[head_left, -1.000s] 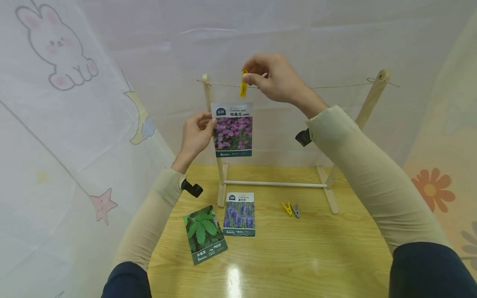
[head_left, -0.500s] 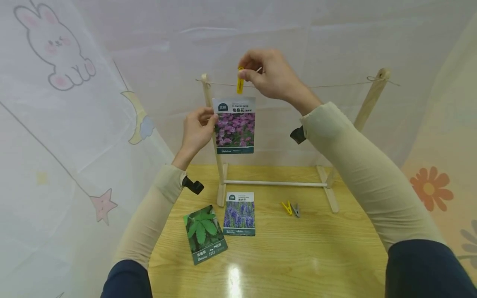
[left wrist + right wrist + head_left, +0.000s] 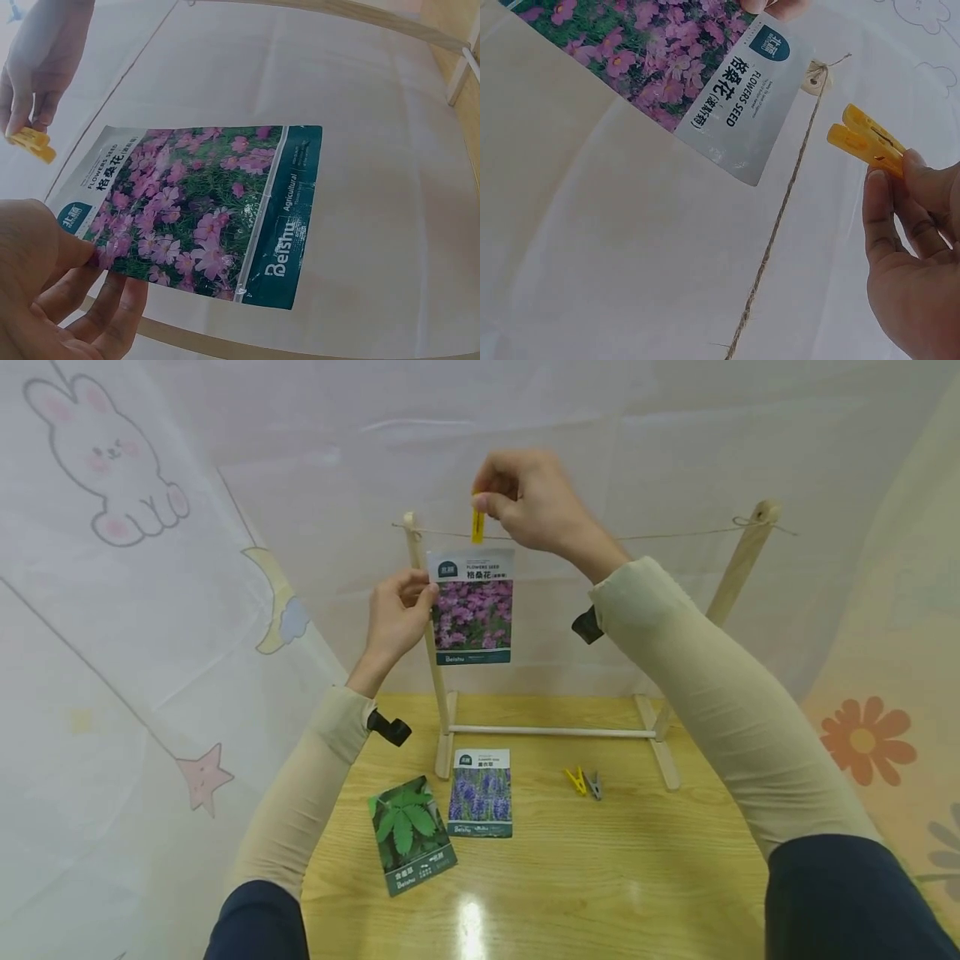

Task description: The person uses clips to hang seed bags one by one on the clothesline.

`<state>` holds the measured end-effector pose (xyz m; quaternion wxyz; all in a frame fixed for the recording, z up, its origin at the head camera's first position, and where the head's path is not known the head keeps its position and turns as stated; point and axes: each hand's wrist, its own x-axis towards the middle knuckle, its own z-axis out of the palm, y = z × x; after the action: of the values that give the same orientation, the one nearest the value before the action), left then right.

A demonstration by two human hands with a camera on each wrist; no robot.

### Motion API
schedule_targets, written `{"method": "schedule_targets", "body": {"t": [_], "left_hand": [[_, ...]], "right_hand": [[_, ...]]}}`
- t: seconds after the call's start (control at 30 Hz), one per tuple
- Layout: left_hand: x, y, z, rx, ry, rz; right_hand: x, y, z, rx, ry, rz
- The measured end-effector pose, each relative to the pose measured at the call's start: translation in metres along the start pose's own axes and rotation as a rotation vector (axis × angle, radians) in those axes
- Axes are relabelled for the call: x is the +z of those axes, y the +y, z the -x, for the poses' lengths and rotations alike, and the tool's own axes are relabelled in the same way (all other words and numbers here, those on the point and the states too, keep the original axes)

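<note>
Between thumb and fingers, my left hand (image 3: 400, 614) pinches the left edge of a seed packet (image 3: 474, 618) printed with pink flowers. The packet hangs upright, its white top edge just below the twine (image 3: 784, 202). Above it, my right hand (image 3: 528, 502) pinches a yellow clothespin (image 3: 477, 522) by its handle end. The clothespin (image 3: 866, 142) points down toward the packet's top and is apart from it; in the right wrist view, the twine runs between the two. In the left wrist view the packet (image 3: 202, 210) shows its whole printed front, slightly slanted.
The twine is tied between two wooden posts (image 3: 742, 560) of a stand with a low crossbar (image 3: 555, 731). On the wooden table (image 3: 600, 877) lie a purple-flower packet (image 3: 480, 793), a green-leaf packet (image 3: 412, 835), a yellow clothespin (image 3: 576, 780) and a grey clothespin (image 3: 594, 786).
My right hand has moved left and slightly up with the yellow clothespin. My left hand has raised the pink-flower packet a little, bringing its top edge nearer the twine.
</note>
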<state>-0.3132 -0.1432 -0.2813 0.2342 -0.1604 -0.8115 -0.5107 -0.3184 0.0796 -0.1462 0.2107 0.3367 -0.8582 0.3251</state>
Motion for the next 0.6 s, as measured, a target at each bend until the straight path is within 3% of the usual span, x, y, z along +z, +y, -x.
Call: {"method": "schedule_targets", "body": {"t": [0.6], "left_hand": [[0.002,0.003,-0.009,0.014,-0.018,0.003]], "right_hand": [[0.001,0.009,-0.012,0.071,-0.009,0.017]]}}
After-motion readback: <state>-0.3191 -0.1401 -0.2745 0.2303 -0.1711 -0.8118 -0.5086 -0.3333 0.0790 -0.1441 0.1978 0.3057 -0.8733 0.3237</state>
